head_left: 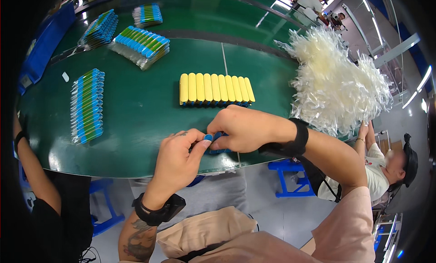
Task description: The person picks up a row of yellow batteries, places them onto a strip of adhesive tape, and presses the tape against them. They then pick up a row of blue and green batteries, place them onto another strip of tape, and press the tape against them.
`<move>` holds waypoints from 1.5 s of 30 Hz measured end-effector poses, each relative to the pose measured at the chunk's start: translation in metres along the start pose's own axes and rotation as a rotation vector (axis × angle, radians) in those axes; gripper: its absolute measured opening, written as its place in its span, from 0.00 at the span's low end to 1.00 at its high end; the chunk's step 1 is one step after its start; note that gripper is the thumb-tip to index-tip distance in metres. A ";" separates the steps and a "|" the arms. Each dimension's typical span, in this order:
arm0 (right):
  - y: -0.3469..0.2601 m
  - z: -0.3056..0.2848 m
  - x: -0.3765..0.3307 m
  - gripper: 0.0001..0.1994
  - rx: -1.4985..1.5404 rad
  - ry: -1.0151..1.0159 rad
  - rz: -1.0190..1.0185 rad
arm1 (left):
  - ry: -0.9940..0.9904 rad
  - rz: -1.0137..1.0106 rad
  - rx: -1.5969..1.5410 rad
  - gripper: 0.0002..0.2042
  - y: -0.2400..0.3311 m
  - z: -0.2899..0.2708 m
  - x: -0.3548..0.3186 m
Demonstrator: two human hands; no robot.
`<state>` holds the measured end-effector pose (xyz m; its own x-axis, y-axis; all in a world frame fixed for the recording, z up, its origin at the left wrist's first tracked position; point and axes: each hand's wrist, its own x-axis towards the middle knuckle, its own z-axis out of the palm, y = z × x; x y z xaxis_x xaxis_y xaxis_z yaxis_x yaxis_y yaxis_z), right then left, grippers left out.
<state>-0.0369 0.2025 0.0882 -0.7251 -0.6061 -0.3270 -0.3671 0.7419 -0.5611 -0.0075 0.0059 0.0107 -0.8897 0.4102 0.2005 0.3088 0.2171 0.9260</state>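
Note:
Near the front edge of the green table, my two hands meet over a row of small blue pieces with rounded ends (218, 150). My left hand (176, 159) pinches the rounded end of one blue piece between thumb and fingers. Close against it, my right hand (243, 129) has its thumb and forefinger closed on the same row; the fingertips partly hide what they grip. Just beyond my hands lies a block of yellow oblong strips with rounded ends (215, 88), side by side, dark blue showing along its near edge.
Stacks of blue-and-green oblong packs (87, 106) lie at left, with more packs (141, 43) farther back. A large heap of shiny whitish film strips (338, 81) covers the table's right side. A person (383, 165) sits at right; another person's arm (38, 176) shows at left. Blue stools (290, 177) stand below.

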 end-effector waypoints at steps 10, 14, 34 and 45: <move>0.006 0.000 -0.007 0.13 0.106 -0.063 0.046 | -0.095 -0.010 0.038 0.08 -0.001 -0.003 -0.002; 0.006 -0.004 -0.003 0.17 0.092 -0.121 0.094 | -0.069 -0.086 -0.036 0.08 -0.003 -0.003 -0.005; 0.022 -0.009 -0.035 0.24 0.079 -0.086 0.148 | -0.042 0.033 0.058 0.07 -0.003 0.001 -0.003; 0.036 -0.008 -0.039 0.30 0.051 0.025 0.124 | -0.045 -0.012 0.021 0.05 0.000 -0.001 -0.002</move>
<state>-0.0261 0.2550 0.0865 -0.7774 -0.5032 -0.3773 -0.2442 0.7943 -0.5562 -0.0060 0.0039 0.0111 -0.8776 0.4466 0.1742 0.3055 0.2411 0.9212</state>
